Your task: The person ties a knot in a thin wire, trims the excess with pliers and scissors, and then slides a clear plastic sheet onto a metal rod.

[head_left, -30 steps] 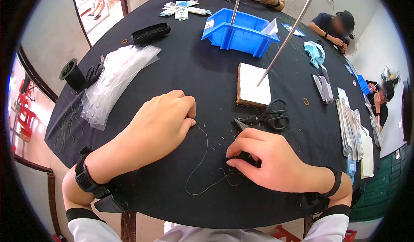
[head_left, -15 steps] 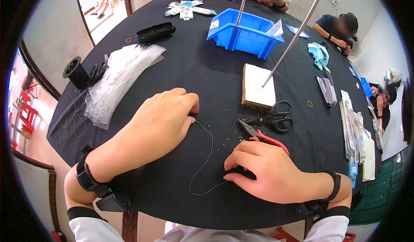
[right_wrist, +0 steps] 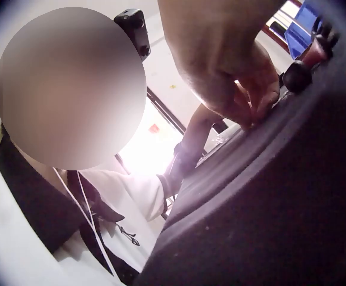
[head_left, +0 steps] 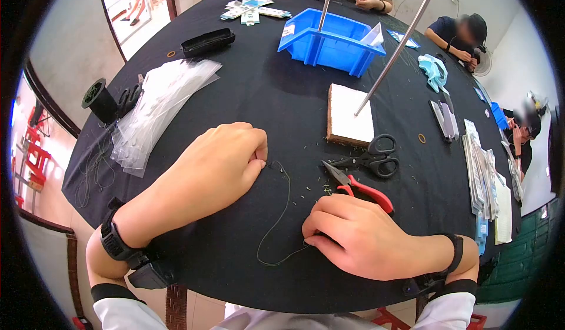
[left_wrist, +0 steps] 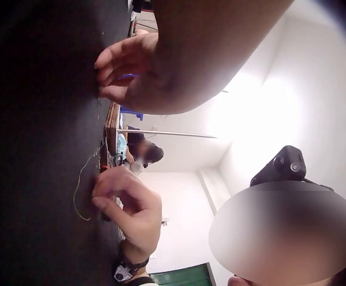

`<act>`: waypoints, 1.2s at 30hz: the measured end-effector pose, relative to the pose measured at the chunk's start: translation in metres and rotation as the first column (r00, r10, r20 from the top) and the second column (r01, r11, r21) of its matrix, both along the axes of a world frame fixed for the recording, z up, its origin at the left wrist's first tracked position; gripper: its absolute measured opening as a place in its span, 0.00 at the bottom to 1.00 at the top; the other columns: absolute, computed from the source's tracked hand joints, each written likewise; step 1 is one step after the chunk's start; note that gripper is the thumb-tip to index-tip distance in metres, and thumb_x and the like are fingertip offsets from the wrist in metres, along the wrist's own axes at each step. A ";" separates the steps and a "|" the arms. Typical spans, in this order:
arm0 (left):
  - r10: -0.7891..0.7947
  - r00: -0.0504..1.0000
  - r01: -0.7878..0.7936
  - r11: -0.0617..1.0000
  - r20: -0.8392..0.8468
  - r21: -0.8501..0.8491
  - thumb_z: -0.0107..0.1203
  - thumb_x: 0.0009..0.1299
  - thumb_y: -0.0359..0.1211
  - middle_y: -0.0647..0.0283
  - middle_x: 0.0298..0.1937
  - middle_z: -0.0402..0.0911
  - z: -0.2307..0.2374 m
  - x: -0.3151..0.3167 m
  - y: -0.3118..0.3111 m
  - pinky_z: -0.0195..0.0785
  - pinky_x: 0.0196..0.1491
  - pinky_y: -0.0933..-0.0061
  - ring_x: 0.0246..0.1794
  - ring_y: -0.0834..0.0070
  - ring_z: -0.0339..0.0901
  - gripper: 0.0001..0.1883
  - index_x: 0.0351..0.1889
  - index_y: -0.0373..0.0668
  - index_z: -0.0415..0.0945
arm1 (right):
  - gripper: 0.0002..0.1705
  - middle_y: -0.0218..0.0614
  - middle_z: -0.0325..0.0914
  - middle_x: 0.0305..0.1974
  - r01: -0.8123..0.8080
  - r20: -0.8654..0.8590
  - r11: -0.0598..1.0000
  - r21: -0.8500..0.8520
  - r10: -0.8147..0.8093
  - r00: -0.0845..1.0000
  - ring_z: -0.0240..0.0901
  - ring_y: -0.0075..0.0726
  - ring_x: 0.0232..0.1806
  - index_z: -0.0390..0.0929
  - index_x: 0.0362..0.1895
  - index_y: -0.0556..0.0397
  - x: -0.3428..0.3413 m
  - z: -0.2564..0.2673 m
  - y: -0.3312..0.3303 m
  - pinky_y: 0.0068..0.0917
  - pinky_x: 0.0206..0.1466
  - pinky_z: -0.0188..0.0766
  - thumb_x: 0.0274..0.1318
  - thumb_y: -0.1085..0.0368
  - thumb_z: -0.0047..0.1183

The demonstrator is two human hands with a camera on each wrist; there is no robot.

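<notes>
Pinches a thin thread [head_left: 289, 192] narrowly between thumb and fingers of the left hand [head_left: 220, 168], and likewise in the right hand [head_left: 359, 233], with slack curving across the dark worktop [head_left: 218, 271] between both. Shows red-handled pliers [head_left: 378, 197] just beyond the right hand, then black scissors [head_left: 369, 160] and a white-topped block [head_left: 343, 109] farther off. Places clear plastic sleeves [head_left: 162, 106] beyond and left of the left hand, and a blue bin [head_left: 332, 53] well beyond both hands.

room: between left hand [head_left: 215, 168] and right hand [head_left: 356, 239] | across it: thread [head_left: 289, 196] | beyond right hand: pliers [head_left: 377, 196], scissors [head_left: 367, 160], block [head_left: 347, 121]
</notes>
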State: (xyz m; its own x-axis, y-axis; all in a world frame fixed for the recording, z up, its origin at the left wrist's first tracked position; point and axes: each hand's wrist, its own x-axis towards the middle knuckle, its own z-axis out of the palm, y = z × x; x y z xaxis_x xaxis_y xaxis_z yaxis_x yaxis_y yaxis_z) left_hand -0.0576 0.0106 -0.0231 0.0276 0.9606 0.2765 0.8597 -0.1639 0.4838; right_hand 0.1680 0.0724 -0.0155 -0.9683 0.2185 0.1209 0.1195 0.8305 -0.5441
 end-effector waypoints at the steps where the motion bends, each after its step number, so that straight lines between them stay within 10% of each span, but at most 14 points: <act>1: -0.003 1.000 0.003 1.000 0.001 0.002 0.55 0.57 0.25 0.57 0.26 0.73 0.000 0.000 0.000 0.67 0.35 0.68 0.27 0.64 0.74 0.04 0.28 0.35 0.72 | 0.04 0.39 0.69 0.31 -0.005 -0.003 1.000 0.000 0.005 1.000 0.70 0.43 0.35 0.72 0.29 0.55 0.000 0.000 0.000 0.36 0.36 0.70 0.49 0.70 0.53; 8: -0.038 0.999 0.038 0.999 0.012 -0.002 0.55 0.58 0.25 0.57 0.26 0.73 -0.001 0.002 0.003 0.68 0.34 0.67 0.28 0.63 0.74 0.04 0.28 0.35 0.72 | 0.05 0.39 0.73 0.28 0.068 -0.022 0.974 -0.216 -0.075 0.997 0.73 0.40 0.32 0.72 0.31 0.57 -0.003 0.010 0.009 0.30 0.35 0.70 0.49 0.72 0.54; 13: -0.087 0.996 0.087 0.996 -0.003 0.004 0.56 0.58 0.25 0.57 0.29 0.74 0.001 0.006 0.007 0.68 0.33 0.68 0.28 0.63 0.75 0.04 0.29 0.36 0.72 | 0.05 0.29 0.76 0.29 0.229 0.007 0.776 -0.588 -0.279 0.960 0.73 0.18 0.31 0.73 0.36 0.57 -0.002 0.008 0.026 0.18 0.33 0.70 0.54 0.74 0.54; 19: -0.159 0.987 0.158 0.975 -0.009 0.154 0.57 0.57 0.23 0.59 0.31 0.73 0.010 0.017 0.009 0.70 0.32 0.71 0.29 0.66 0.76 0.05 0.30 0.38 0.72 | 0.05 0.30 0.76 0.32 0.257 0.012 0.568 -0.782 -0.398 0.917 0.74 0.20 0.34 0.72 0.38 0.58 -0.001 0.009 0.042 0.17 0.35 0.71 0.57 0.73 0.51; 26: -0.326 0.884 0.464 0.698 -0.334 0.546 0.62 0.46 0.21 0.59 0.28 0.73 0.016 0.030 0.008 0.68 0.21 0.74 0.21 0.69 0.73 0.12 0.30 0.35 0.75 | 0.08 0.35 0.78 0.36 0.137 -0.005 0.379 -0.915 -0.352 0.936 0.75 0.23 0.36 0.72 0.41 0.58 0.001 0.006 0.040 0.18 0.34 0.72 0.57 0.70 0.53; 36: -0.210 0.804 0.535 0.664 -0.557 0.523 0.59 0.43 0.29 0.61 0.32 0.75 0.017 0.037 -0.001 0.71 0.24 0.78 0.26 0.73 0.75 0.14 0.29 0.37 0.77 | 0.09 0.36 0.78 0.34 0.131 0.055 0.217 -0.967 -0.324 0.944 0.76 0.25 0.35 0.71 0.42 0.60 0.002 0.016 0.028 0.22 0.34 0.74 0.58 0.71 0.52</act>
